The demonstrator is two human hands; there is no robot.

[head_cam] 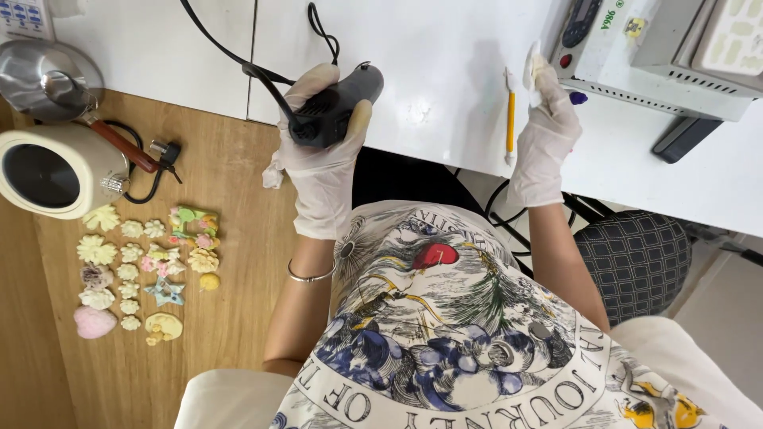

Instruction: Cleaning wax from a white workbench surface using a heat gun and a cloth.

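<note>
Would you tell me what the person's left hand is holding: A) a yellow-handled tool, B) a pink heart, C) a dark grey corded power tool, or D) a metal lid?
C: the gloved left hand grips a dark grey corded power tool over the white table.

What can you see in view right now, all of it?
tool: 1, dark grey, corded, in the left hand
piece: 1, white, small, in the right hand's fingertips
stick: 1, yellow handle, on the table beside the right hand
machine: 1, white and grey box, top right of the table
table: 1, white, across the top
moulded shapes: many, pastel, in rows on the wooden top at left
pot: 1, cream, dark inside, left edge
lid: 1, metal, above the pot
seat: 1, dark checked, right
bracelet: 1, silver, left wrist
left hand: white glove, gripping the tool
right hand: white glove, pinching the piece
</note>
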